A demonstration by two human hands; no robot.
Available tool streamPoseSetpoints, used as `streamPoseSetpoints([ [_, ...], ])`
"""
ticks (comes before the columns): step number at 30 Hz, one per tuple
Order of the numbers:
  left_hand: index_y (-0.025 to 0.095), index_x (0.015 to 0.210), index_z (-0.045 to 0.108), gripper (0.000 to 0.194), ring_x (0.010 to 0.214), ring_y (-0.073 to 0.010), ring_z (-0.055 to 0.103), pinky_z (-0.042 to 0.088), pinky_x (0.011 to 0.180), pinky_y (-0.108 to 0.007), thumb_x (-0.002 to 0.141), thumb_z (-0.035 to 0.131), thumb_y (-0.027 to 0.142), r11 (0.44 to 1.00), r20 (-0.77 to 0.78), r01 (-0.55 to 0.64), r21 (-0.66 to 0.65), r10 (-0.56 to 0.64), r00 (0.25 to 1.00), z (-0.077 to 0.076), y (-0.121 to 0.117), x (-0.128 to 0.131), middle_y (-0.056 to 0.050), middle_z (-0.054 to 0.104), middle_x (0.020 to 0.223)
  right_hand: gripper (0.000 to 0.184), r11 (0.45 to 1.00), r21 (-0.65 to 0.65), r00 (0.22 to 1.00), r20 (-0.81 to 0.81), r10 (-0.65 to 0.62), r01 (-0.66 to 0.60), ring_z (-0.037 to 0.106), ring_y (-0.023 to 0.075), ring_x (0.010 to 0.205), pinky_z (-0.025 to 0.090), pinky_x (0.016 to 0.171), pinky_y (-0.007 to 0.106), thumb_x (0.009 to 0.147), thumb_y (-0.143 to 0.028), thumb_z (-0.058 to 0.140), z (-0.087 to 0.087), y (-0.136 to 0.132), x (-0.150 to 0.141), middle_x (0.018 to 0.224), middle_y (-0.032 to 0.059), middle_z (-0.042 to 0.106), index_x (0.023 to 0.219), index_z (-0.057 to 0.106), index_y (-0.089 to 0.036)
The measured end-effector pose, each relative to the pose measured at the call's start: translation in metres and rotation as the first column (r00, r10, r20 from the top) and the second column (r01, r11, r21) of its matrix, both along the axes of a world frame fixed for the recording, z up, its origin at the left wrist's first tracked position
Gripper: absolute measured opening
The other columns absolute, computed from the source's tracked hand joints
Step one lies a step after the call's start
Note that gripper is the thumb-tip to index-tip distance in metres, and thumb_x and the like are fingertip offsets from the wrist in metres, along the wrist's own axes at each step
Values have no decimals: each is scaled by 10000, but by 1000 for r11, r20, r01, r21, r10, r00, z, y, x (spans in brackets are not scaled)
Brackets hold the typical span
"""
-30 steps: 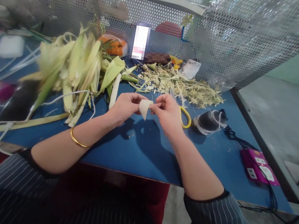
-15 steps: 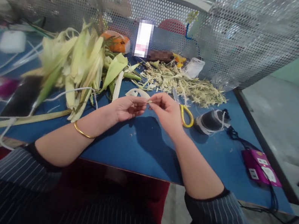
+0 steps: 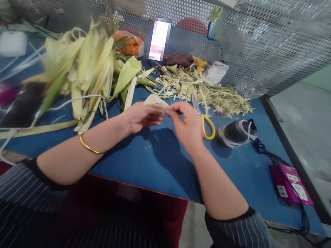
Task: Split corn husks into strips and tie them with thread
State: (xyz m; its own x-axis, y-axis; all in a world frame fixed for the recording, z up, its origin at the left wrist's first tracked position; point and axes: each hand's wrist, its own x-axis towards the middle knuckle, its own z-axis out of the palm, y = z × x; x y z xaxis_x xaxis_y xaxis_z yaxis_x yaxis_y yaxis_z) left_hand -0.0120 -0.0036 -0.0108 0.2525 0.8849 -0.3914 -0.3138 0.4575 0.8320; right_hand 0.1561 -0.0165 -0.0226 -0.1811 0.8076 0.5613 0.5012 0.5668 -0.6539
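Cream husk piece (image 3: 155, 100) is above the blue worktop (image 3: 160, 170), gripped by your L hand (image 3: 144, 117) & edge-pinched by your R hand (image 3: 186, 123), prob. for steadiness, w/ yellow-handled scissors (image 3: 207, 117) just beside R.

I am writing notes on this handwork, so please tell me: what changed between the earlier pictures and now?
The pale strip swung away from the person, to the far side of the left hand, which shows more palm. The right hand still pinches at its end. Husks and scissors stayed in place.
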Motion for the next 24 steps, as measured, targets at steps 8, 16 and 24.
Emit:
streamPoseSetpoints([
  [8, 100, 761, 727, 139, 550, -99, 601, 515, 596, -254, 703, 793, 208, 979, -146, -23, 201, 53, 988, 2, -5, 4, -57, 709, 682, 85, 990, -133, 998, -37, -53, 48, 578, 155, 709, 454, 696, 315, 877, -202, 586, 1, -2, -2, 763, -1, 652, 792, 583, -215],
  [16, 116, 751, 748, 188, 574, -109, 620, 528, 637, -260, 642, 831, 245, 962, -180, 9, 273, 42, 983, 0, -5, 3, -35, 690, 653, 65, 978, -197, 982, -162, -96, 64, 531, 119, 620, 416, 607, 278, 778, -173, 641, 2, -1, -3, 672, -31, 616, 730, 607, -202],
  [24, 110, 784, 747, 235, 604, -110, 625, 533, 678, -271, 604, 858, 211, 943, -242, 41, 330, 43, 969, 4, -7, 3, -31, 692, 674, 71, 976, -207, 976, -189, -113, 73, 478, 101, 598, 380, 573, 263, 740, -139, 639, 3, -1, -2, 646, -41, 576, 710, 607, -193],
])
